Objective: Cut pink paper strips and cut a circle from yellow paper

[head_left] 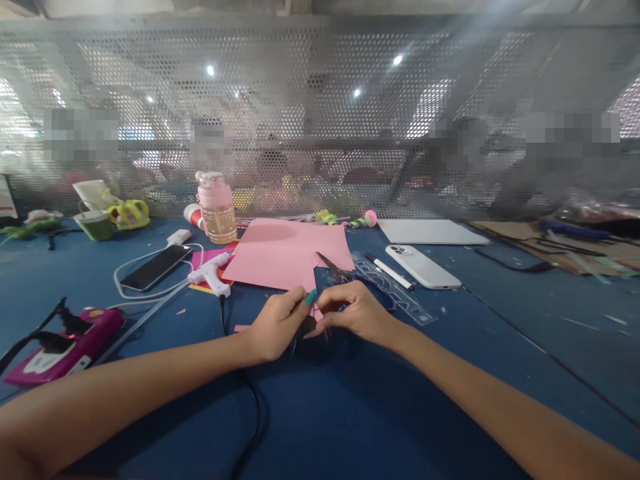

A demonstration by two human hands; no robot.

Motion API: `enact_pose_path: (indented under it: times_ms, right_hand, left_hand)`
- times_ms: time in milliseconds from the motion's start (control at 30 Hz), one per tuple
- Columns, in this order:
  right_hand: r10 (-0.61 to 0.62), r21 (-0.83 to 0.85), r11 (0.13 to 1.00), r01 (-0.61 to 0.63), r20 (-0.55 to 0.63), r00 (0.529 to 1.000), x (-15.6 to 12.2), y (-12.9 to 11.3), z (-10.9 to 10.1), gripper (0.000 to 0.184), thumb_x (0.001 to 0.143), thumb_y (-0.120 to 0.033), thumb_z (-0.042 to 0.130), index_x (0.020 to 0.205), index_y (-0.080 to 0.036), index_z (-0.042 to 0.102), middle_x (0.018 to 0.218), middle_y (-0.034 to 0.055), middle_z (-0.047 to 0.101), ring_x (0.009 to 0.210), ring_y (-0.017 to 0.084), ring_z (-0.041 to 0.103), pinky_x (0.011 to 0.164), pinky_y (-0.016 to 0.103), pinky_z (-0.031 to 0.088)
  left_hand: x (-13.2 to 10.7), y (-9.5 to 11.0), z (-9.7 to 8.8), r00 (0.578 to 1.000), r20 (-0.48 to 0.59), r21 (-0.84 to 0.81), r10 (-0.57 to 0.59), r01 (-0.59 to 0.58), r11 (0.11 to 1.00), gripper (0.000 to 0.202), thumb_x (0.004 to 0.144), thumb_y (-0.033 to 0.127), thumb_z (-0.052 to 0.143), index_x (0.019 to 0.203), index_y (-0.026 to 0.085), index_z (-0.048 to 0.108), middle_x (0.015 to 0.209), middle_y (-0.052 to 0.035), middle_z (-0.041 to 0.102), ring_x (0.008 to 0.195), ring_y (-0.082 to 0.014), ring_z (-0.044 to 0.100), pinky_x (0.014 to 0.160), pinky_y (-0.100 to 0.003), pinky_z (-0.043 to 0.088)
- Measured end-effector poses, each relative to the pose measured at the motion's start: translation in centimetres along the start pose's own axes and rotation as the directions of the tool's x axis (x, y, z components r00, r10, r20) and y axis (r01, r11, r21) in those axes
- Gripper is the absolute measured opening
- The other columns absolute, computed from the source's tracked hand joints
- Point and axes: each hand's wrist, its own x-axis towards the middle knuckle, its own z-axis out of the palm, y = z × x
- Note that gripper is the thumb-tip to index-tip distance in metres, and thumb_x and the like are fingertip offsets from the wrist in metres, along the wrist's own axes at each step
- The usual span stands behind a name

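Fingers of the left hand [277,325] pinch a small teal piece [311,297] over the blue surface [380,407]. The right hand [357,310] curls beside a pink strip [317,313], its grip impossible to tell; pink paper [285,253] lies farther off.

Perforated screen [310,80], blue tabletop [380,413]

Light is moderate and greyish, with small white lamps [398,60] glaring through the perforated screen [300,80] and a pale streak of flare at upper right. The screen and the shapes behind it are hazy, some covered by pixelated blocks. The blue tabletop [400,400] darkens towards the front, with soft shadow under the fingers [330,321], where detail smears. Wide-angle distortion stretches both forearms [150,380] towards the edges.
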Motion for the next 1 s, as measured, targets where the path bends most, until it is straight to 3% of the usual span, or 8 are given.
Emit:
enact_pose_path:
  times_ms: [133,300,467,767,1000]
  right_hand:
    - [0.001,-0.052,0.999,0.000,0.018,1.000,-0.1,-0.5,-0.2,0.018,0.057,-0.032,0.073,0.055,-0.018,0.062,0.052,-0.0032,0.060,0.049,0.013,0.057,0.049,0.024,0.047]
    - [0.079,-0.074,0.995,-0.070,0.125,0.989,-0.1,-0.7,-0.9,0.016,0.059,-0.032,0.072,0.058,-0.018,0.064,0.052,-0.0023,0.063,0.046,0.013,0.057,0.047,0.024,0.048]
    - [0.110,-0.071,0.992,-0.100,0.161,0.981,0.0,-0.7,-1.0,0.017,0.057,-0.029,0.074,0.060,-0.017,0.063,0.051,-0.0027,0.062,0.045,0.011,0.056,0.046,0.021,0.046]
    - [0.228,0.026,0.970,-0.241,0.233,0.945,0.1,-1.1,-0.8,0.016,0.055,-0.028,0.074,0.059,-0.016,0.064,0.048,-0.0037,0.061,0.040,0.009,0.054,0.040,0.019,0.043]
    - [0.319,-0.001,0.943,-0.334,0.292,0.902,0.2,-1.0,-1.0,0.021,0.053,-0.030,0.076,0.060,-0.014,0.064,0.050,-0.0021,0.062,0.041,0.009,0.055,0.040,0.018,0.042]
  left_hand:
    - [-0.1,0.2,-0.2,0.998,-0.004,0.136,0.056,-0.055,0.989,0.026,0.084,0.033,0.033,0.062,0.019,0.036,0.053,0.0061,0.038,0.048,-0.0076,0.035,0.044,-0.019,0.026]
    - [-0.2,0.5,-0.3,0.993,0.075,0.279,0.091,-0.109,0.954,0.024,0.085,0.027,0.033,0.064,0.019,0.038,0.054,0.0052,0.042,0.049,-0.0088,0.038,0.049,-0.021,0.028]
    - [-0.4,0.2,-0.2,0.989,0.039,0.354,0.143,-0.147,0.923,0.021,0.086,0.025,0.033,0.066,0.019,0.038,0.059,0.0030,0.048,0.051,-0.0100,0.041,0.051,-0.021,0.029]
    - [-0.6,0.1,-0.2,0.957,0.078,0.428,0.278,-0.285,0.858,0.020,0.086,0.020,0.032,0.068,0.019,0.039,0.059,0.0021,0.049,0.050,-0.0097,0.041,0.050,-0.020,0.029]
    - [-0.5,0.0,-0.3,0.931,0.131,0.361,0.340,-0.364,0.859,0.019,0.086,0.019,0.032,0.069,0.019,0.039,0.057,0.0033,0.045,0.049,-0.0085,0.039,0.049,-0.019,0.029]
